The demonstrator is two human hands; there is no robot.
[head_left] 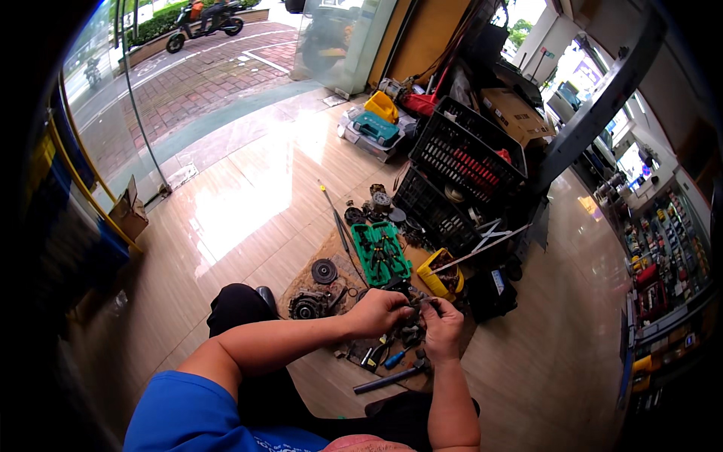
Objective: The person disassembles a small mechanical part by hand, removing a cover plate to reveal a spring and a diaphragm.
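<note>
My left hand (379,312) and my right hand (443,328) meet over a cardboard work mat (301,285). Fingers of both hands are closed in a pinch around something small and dark between them, too small to name. Just beyond lies an open green tool case (364,248) with dark-handled tools (385,255) in it. Left of my hands rest a dark round machine part (307,306) and a black disc (324,271). Nearer to me are a blue-handled screwdriver (395,359) and a long dark tool (388,378), perhaps a hammer.
To the right stand a yellow tub (428,273) holding small parts and a black box (493,295). Black plastic crates (467,143) are stacked behind. A teal case (375,128) sits farther off. Glass doors (331,45) open toward a brick pavement (203,75) with a scooter (203,26).
</note>
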